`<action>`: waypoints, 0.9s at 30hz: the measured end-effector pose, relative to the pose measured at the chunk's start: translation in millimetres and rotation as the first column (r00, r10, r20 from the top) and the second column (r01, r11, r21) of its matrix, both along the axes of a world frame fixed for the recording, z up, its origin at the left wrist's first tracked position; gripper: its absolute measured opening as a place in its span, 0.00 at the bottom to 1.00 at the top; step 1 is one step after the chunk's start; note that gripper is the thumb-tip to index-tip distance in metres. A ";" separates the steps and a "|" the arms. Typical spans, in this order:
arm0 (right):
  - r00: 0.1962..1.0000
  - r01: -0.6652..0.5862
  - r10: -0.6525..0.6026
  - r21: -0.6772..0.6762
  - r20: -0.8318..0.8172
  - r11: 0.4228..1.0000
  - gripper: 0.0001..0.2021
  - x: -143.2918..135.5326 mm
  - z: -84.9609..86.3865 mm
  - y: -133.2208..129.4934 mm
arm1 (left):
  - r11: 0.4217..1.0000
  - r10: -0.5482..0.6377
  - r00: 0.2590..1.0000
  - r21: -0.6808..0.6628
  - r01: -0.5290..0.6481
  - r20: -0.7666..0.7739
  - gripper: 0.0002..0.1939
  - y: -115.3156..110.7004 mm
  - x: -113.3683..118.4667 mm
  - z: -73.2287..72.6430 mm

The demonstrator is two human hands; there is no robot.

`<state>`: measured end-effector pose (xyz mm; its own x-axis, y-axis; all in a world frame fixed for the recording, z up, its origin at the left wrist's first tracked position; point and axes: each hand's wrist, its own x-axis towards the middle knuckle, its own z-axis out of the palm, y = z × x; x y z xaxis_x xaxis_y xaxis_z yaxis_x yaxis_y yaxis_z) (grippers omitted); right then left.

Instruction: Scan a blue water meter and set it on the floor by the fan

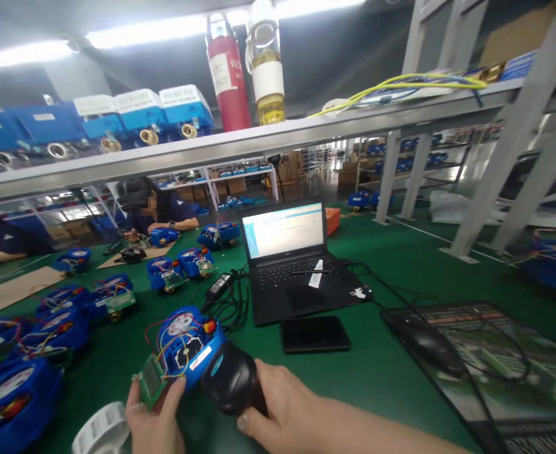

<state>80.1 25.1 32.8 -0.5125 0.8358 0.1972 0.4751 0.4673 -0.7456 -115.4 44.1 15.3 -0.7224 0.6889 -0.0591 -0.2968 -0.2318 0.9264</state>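
Observation:
My right hand point(282, 403) is wrapped round the handle of a black barcode scanner point(231, 378). The scanner's head points toward a blue meter point(188, 347) with its cover off, a white label on its side and coloured wires showing. Between the thumb and fingers of my left hand point(155, 422) is a small green circuit board point(152, 381) with a grey display, wired to that meter. A roll of white labels point(101, 432) lies beside my left hand, partly cut off by the frame.
Behind the scanner, an open laptop point(287, 271) and a black phone point(314, 334) lie on the green table. More open blue meters point(51, 331) crowd the left side. A mouse point(422, 340) rests at right. Overhead runs a shelf point(268, 135); a co-worker point(155, 208) sits opposite.

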 end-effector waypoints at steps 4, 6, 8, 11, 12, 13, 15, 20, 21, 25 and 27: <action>0.997 0.022 -0.022 0.011 -0.070 1.000 0.18 2.1 -3.3 1.6 | 1.000 -0.022 0.998 0.021 0.023 -0.065 0.35 1.5 -3.5 -5.1; 0.995 0.030 -0.028 0.019 -0.099 0.999 0.18 2.7 -4.9 2.9 | 0.999 -0.032 0.996 0.012 0.033 -0.079 0.38 2.1 -5.1 -5.6; 0.994 0.037 -0.034 0.022 -0.104 0.999 0.19 2.9 -5.2 4.4 | 0.999 -0.035 0.997 -0.027 0.033 -0.063 0.44 2.9 -5.8 -4.5; 0.995 0.024 -0.022 0.012 -0.100 1.000 0.20 2.8 -3.5 4.6 | 0.996 -0.040 0.997 -0.087 0.035 -0.063 0.44 5.2 -4.6 -2.7; 0.995 0.012 -0.011 0.008 -0.103 1.000 0.20 2.8 -2.8 3.6 | 0.995 -0.034 0.997 -0.096 0.027 -0.066 0.43 5.7 -3.5 -2.7; 0.994 0.001 0.000 0.005 -0.108 1.000 0.20 2.8 -2.2 2.0 | 0.994 -0.020 0.997 -0.104 0.013 -0.068 0.41 5.7 -2.3 -3.2; 0.993 -0.010 0.010 0.004 -0.114 1.000 0.18 3.3 -2.2 -2.3 | 0.993 0.005 0.998 -0.113 -0.013 -0.069 0.37 4.2 0.0 -5.2; 0.991 -0.044 0.043 -0.004 -0.130 0.999 0.15 5.5 -8.6 -5.5 | 0.996 -0.031 0.996 -0.083 0.024 -0.082 0.34 -2.1 -0.9 -13.2; 0.989 -0.057 0.056 -0.003 -0.135 0.998 0.15 5.9 -9.2 -5.2 | 0.996 -0.034 0.996 -0.079 0.027 -0.081 0.34 -3.1 -1.8 -14.5; 0.995 -0.100 0.100 0.030 -0.002 0.995 0.11 6.6 -7.2 -9.1 | 0.996 -0.042 0.996 -0.077 0.036 -0.080 0.35 -5.1 -5.0 -18.3; 0.971 -0.124 0.108 0.062 0.212 0.990 0.08 5.2 -10.5 -14.8 | 0.997 -0.044 0.997 -0.067 0.040 -0.068 0.36 -4.9 -6.2 -20.0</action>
<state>85.3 10.3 22.3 -0.6411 0.7554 0.1354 0.5550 0.5782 -0.5980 -121.6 39.2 -4.6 -0.6970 0.7149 -0.0561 -0.2396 -0.1584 0.9579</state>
